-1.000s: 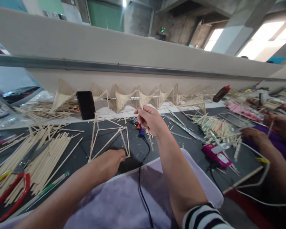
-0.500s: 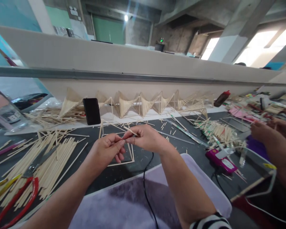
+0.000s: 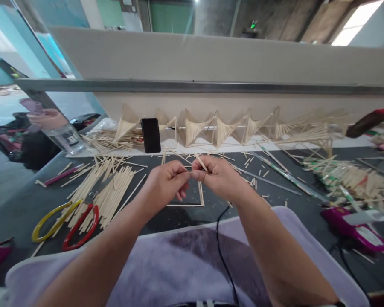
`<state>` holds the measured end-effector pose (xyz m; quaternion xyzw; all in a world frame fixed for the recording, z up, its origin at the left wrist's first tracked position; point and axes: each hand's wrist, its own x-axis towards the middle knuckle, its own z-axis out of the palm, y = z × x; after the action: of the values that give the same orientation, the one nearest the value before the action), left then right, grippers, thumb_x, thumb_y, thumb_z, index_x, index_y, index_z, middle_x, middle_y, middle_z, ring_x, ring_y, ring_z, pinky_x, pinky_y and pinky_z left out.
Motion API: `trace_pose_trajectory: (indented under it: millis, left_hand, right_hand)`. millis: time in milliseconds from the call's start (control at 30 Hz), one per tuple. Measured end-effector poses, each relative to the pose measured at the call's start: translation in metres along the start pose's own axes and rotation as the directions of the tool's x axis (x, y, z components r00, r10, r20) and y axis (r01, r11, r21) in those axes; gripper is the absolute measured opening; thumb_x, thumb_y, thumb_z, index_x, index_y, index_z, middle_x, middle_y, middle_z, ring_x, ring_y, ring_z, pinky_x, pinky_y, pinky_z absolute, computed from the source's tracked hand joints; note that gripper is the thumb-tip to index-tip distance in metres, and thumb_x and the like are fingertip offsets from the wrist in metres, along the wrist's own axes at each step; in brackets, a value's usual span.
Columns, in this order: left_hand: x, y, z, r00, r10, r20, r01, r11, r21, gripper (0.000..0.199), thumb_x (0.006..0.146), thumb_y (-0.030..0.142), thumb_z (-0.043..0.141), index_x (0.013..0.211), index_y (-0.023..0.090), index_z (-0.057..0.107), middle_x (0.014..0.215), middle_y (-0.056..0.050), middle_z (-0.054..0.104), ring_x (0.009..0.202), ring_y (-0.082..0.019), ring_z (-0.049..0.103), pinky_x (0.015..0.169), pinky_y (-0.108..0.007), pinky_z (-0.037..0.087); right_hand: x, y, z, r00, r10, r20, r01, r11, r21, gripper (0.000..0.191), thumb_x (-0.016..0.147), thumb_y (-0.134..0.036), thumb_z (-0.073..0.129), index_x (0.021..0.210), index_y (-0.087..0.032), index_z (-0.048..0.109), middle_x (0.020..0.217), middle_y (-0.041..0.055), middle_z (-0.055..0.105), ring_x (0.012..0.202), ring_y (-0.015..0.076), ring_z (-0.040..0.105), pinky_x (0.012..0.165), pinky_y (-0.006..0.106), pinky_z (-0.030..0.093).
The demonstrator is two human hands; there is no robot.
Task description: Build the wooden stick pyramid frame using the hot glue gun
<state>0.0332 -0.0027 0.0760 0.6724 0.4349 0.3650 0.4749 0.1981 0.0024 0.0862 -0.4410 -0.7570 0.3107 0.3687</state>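
My left hand (image 3: 166, 184) and my right hand (image 3: 219, 177) meet at the fingertips above the dark table. A short pale wooden stick (image 3: 201, 162) pokes up from my right fingers, which are closed on it. My left thumb and forefinger pinch together at the same spot; whatever lies between them is too small to make out. Beneath the hands lies a square frame of thin wooden sticks (image 3: 202, 197), partly covered by them. Scissors with one yellow and one red handle (image 3: 94, 217) rest on a pile of sticks (image 3: 119, 189) to the left.
A black phone (image 3: 150, 135) leans upright at the back. Behind it runs a row of fan-like stick structures (image 3: 222, 130). A bottle (image 3: 60, 130) stands at the left. On the right are a magenta device (image 3: 355, 228) and cut sticks. A black cable (image 3: 222, 251) crosses the lilac cloth (image 3: 185, 264).
The camera view has turned to the left and tilted down, so the neighbouring person's hands have left the picture. My hands stay together at the fingertips, with the stick still in the right.
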Motion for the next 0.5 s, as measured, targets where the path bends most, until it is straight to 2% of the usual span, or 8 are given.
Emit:
trace_pose_trajectory:
  millis: [100,167,267,300,367,433,467,500]
  left_hand:
    - [-0.001,0.003,-0.005,0.995,-0.028,0.094,0.037,0.995,-0.096,0.023,0.078,0.037,0.056,0.070,0.016,0.050,0.055,0.002,0.057,0.043,-0.010,0.056,0.040,-0.020,0.046]
    - [-0.002,0.008,-0.016,0.991,-0.022,0.132,0.038,0.993,-0.115,0.025,0.079,0.040,0.055,0.071,0.016,0.051,0.055,0.002,0.058,0.042,-0.010,0.055,0.040,-0.020,0.046]
    - [0.002,0.010,-0.043,0.999,0.023,0.026,-0.021,0.996,-0.089,0.028,0.082,0.042,0.048,0.073,0.016,0.052,0.055,0.001,0.057,0.044,-0.010,0.055,0.040,-0.019,0.045]
    - [0.005,0.006,-0.053,0.999,0.026,-0.034,-0.028,0.998,-0.057,0.027,0.082,0.041,0.049,0.073,0.016,0.052,0.055,0.001,0.056,0.044,-0.010,0.055,0.039,-0.019,0.044]
    - [0.016,-0.011,-0.072,0.993,-0.045,-0.111,0.050,0.998,0.042,0.021,0.078,0.038,0.054,0.076,0.017,0.051,0.058,0.002,0.056,0.044,-0.009,0.055,0.039,-0.018,0.044]
    - [0.029,-0.037,-0.083,0.973,-0.181,-0.145,0.206,0.961,0.185,0.014,0.078,0.032,0.053,0.078,0.018,0.051,0.059,0.003,0.054,0.044,-0.009,0.054,0.039,-0.018,0.044]
    - [0.035,-0.052,-0.085,0.944,-0.278,-0.178,0.319,0.906,0.279,0.011,0.078,0.029,0.051,0.077,0.018,0.050,0.056,0.004,0.053,0.044,-0.008,0.054,0.040,-0.017,0.043]
    - [0.041,-0.066,-0.085,0.928,-0.327,-0.180,0.369,0.873,0.318,0.009,0.077,0.026,0.051,0.074,0.017,0.050,0.053,0.004,0.052,0.042,-0.009,0.053,0.039,-0.017,0.042]
  right_hand:
    - [-0.004,-0.004,0.001,0.999,0.002,0.041,-0.008,0.990,0.140,0.012,0.077,-0.024,0.056,0.070,-0.017,0.051,0.055,-0.0071,0.038,0.050,0.0060,0.031,0.047,0.019,0.025]
    - [-0.006,-0.005,-0.004,0.994,0.009,0.108,-0.041,0.957,0.289,0.015,0.080,-0.030,0.055,0.072,-0.018,0.049,0.054,-0.0075,0.036,0.045,0.0054,0.029,0.044,0.019,0.024]
    - [-0.005,0.006,-0.020,0.985,0.065,0.160,-0.129,0.896,0.426,0.026,0.084,-0.042,0.048,0.072,-0.018,0.048,0.057,-0.0058,0.043,0.039,0.0043,0.025,0.039,0.019,0.021]
    - [-0.003,0.014,-0.025,0.984,0.116,0.136,-0.162,0.898,0.408,0.030,0.085,-0.044,0.044,0.070,-0.018,0.048,0.057,-0.0047,0.045,0.038,0.0040,0.024,0.038,0.020,0.020]
    - [0.006,0.036,-0.032,0.963,0.266,0.029,-0.264,0.928,0.264,0.035,0.086,-0.045,0.040,0.065,-0.018,0.047,0.050,-0.0046,0.044,0.035,0.0046,0.025,0.037,0.020,0.021]
    - [0.015,0.058,-0.031,0.919,0.386,-0.081,-0.387,0.922,0.001,0.026,0.083,-0.035,0.047,0.064,-0.017,0.050,0.048,-0.0028,0.048,0.038,0.0066,0.035,0.040,0.020,0.025]
    - [0.019,0.068,-0.028,0.902,0.423,-0.085,-0.430,0.894,-0.124,0.019,0.080,-0.028,0.050,0.066,-0.017,0.053,0.053,-0.0006,0.055,0.041,0.0077,0.041,0.043,0.020,0.028]
    - [0.022,0.077,-0.023,0.884,0.464,-0.055,-0.464,0.860,-0.213,0.016,0.079,-0.024,0.049,0.067,-0.016,0.056,0.056,0.0016,0.059,0.044,0.0087,0.045,0.045,0.020,0.031]
